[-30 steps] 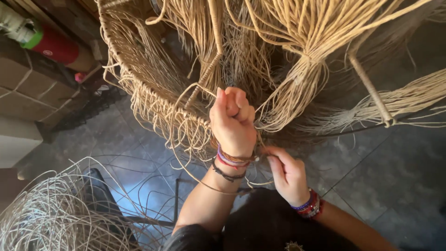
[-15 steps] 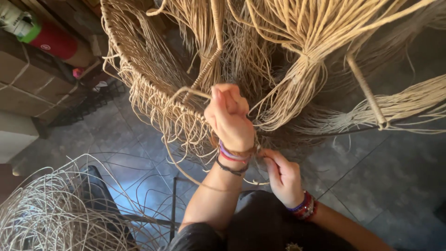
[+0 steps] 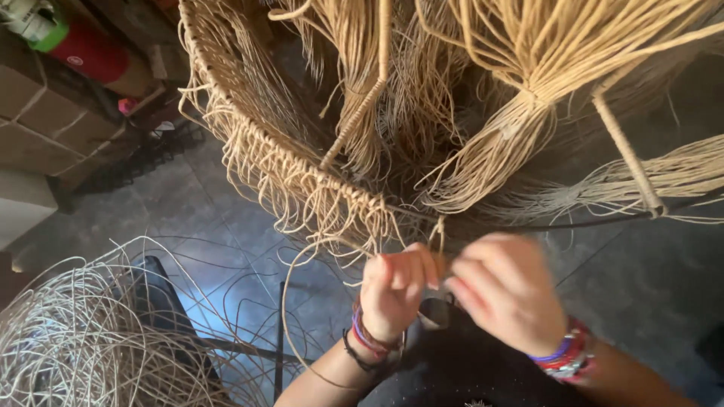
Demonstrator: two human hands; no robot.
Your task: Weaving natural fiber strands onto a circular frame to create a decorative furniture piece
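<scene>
We pinched a single tan cane strand between the fingertips of our left hand and right hand, both closed on it just below the dark metal ring of the woven cane frame. The strand hung from the braided edge, beside loose fringe. Bundled cane draped above; a pale coil of loose cane lay on the tiled floor to our left.

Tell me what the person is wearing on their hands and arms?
No gloves or sleeves show. The left hand has a stack of thin bracelets at the wrist: pink, purple and red bands, plus a dark cord. The right hand wears red, blue and purple bracelets, with a silvery beaded one.
</scene>
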